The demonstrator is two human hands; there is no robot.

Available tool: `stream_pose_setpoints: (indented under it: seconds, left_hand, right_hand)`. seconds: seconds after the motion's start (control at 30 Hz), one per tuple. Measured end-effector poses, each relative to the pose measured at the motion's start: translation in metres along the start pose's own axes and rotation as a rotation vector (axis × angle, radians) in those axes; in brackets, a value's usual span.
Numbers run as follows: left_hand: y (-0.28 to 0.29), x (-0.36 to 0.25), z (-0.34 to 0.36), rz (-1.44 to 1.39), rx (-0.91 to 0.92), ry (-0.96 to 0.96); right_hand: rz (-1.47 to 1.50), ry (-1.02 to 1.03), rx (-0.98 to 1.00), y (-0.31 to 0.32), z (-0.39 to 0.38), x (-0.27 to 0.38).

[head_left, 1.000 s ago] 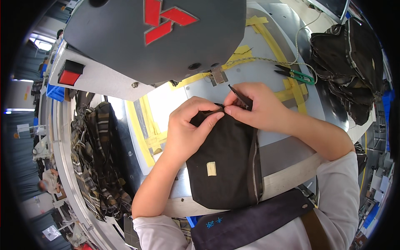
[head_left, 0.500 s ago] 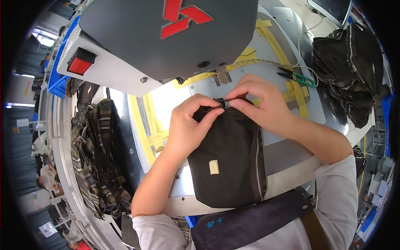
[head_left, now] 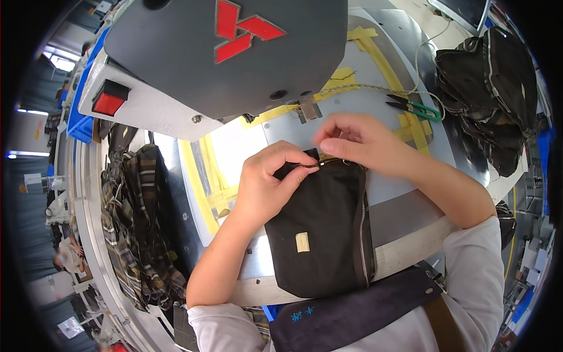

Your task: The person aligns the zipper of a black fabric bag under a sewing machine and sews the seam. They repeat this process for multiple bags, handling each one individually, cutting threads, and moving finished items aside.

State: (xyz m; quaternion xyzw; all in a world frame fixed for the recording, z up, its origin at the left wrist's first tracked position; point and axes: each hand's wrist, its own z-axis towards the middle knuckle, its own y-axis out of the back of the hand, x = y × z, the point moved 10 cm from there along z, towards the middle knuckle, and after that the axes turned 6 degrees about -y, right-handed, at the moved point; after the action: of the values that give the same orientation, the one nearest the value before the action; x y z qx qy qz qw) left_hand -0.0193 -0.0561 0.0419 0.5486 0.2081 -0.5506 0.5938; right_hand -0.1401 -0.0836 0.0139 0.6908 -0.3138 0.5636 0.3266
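A black fabric pouch (head_left: 319,226) with a small cream label lies at the table's near edge. A metal zipper (head_left: 364,234) runs down its right side, and more zipper teeth show along its top opening. My left hand (head_left: 267,182) pinches the top edge near the zipper's end between thumb and fingers. Just above that opening, my right hand (head_left: 366,144) is lifted off the cloth, its fingers loosely curled and slightly apart from the thumb. I see nothing in its grasp.
A grey machine head (head_left: 234,58) with a red switch (head_left: 110,98) overhangs the plate, which has yellow tape (head_left: 205,182). Green-handled thread snips (head_left: 419,110) lie at right beside a cord. Black pouches (head_left: 489,100) are heaped far right; plaid cloth (head_left: 138,223) hangs left.
My right hand has let go of the pouch's top edge and risen slightly, uncovering zipper teeth. My left hand keeps its pinch, a little lower in view. The whole view has shifted slightly.
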Motion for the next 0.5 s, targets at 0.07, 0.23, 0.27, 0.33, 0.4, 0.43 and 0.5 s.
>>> stream_pose_setpoints:
  seconds: [0.07,0.23,0.27,0.33,0.4,0.43,0.5]
  left_hand:
    - [-0.001,-0.001,0.000,-0.015,-0.004,-0.018]
    - [0.002,0.006,-0.002,0.093,-0.035,0.106]
    - [0.002,0.010,-0.003,0.096,-0.024,0.151]
    - [0.002,0.018,-0.005,0.098,-0.025,0.212]
    - [0.005,0.023,-0.007,0.095,-0.049,0.242]
    - [0.005,0.024,-0.006,0.078,-0.049,0.244]
    - [0.005,0.023,-0.005,0.043,-0.049,0.246]
  right_hand:
    - [0.018,-0.073,0.017,-0.002,0.002,-0.002]
    - [0.040,-0.170,-0.009,-0.001,0.007,-0.023]
    - [0.064,-0.178,-0.028,0.000,0.007,-0.027]
    - [0.111,-0.168,-0.025,-0.001,0.006,-0.026]
    - [0.157,-0.134,0.020,-0.005,0.003,-0.018]
    - [0.099,-0.116,0.021,-0.004,0.002,-0.018]
    - [-0.017,-0.078,0.022,-0.003,-0.001,-0.018]
